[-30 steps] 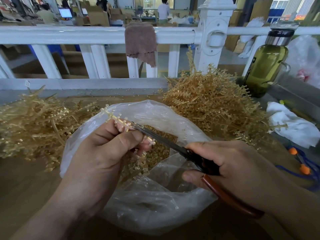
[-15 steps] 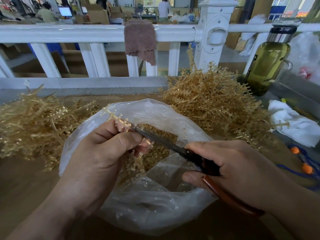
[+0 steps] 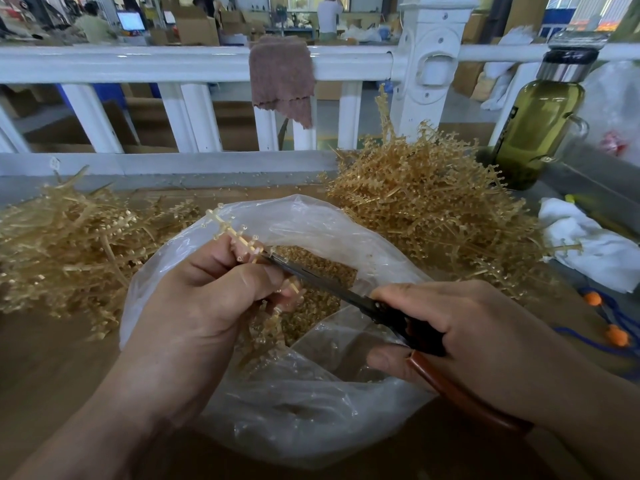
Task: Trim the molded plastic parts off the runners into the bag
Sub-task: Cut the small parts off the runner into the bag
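Left hand (image 3: 207, 299) has its grip clamped on one tan runner (image 3: 231, 233), thumb and fingers curled round the stick, right over the open mouth of the clear plastic bag (image 3: 311, 420). The far end of the runner pokes up and away past the knuckles with little parts on its side stubs, and the near end hangs down into the bag. Right hand (image 3: 485, 341) has its grip wrapped round the scissors (image 3: 332, 285), which have a black pivot and a reddish-brown handle running back under the palm. The blades point up-left and look pretty much together, with the tip touching the runner just beside the left thumb. Inside the bag there's a heap of small tan cut parts (image 3: 311, 265). The bag sits on the brown desk (image 3: 45, 368) between two messy piles of runners, one on the left (image 3: 69, 244) and a taller one on the right (image 3: 426, 209). Behind it all runs a white railing (image 3: 138, 64) with a brownish towel (image 3: 282, 81) draped over it. Off to the right are a green bottle (image 3: 533, 126) with a metal cap, a crumpled white cloth (image 3: 588, 244), and a blue cord with orange beads (image 3: 616, 336).
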{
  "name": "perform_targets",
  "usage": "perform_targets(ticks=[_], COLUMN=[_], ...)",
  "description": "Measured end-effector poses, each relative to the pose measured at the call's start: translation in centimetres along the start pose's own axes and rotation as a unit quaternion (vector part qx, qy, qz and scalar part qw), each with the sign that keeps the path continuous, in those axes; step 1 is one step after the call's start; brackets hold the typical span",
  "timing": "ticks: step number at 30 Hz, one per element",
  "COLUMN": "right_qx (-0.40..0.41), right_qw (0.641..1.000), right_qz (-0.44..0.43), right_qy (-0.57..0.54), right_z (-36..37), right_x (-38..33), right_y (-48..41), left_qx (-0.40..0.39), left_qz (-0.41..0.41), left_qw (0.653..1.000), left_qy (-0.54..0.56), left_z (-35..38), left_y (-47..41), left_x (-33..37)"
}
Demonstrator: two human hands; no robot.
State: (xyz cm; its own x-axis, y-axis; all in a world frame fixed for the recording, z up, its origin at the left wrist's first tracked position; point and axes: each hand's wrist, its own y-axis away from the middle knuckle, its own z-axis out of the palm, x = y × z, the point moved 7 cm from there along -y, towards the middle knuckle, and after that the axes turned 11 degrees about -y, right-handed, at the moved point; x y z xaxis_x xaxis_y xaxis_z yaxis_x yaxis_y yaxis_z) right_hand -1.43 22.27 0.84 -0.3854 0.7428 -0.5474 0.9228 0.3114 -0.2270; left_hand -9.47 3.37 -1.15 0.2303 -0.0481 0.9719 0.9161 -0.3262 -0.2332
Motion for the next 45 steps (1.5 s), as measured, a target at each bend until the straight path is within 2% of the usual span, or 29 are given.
perform_targets(ticks=[22, 45], right_qx=[0.006, -0.011], right_qw=[1.0, 0.999], right_qz=[0.003, -0.018], right_qy=[0.001, -0.025], right_z=[0.18, 0.25], right_x=[-0.14, -0.07], right_y=[-0.02, 0.02], left_qx=[0.001, -0.008], left_qz=[-0.015, 0.001], left_qw=[0.999, 1.0], left_qy=[0.035, -0.002], left_z=[0.32, 0.4], left_y=[0.2, 0.1], left_x=[0.51, 0.8])
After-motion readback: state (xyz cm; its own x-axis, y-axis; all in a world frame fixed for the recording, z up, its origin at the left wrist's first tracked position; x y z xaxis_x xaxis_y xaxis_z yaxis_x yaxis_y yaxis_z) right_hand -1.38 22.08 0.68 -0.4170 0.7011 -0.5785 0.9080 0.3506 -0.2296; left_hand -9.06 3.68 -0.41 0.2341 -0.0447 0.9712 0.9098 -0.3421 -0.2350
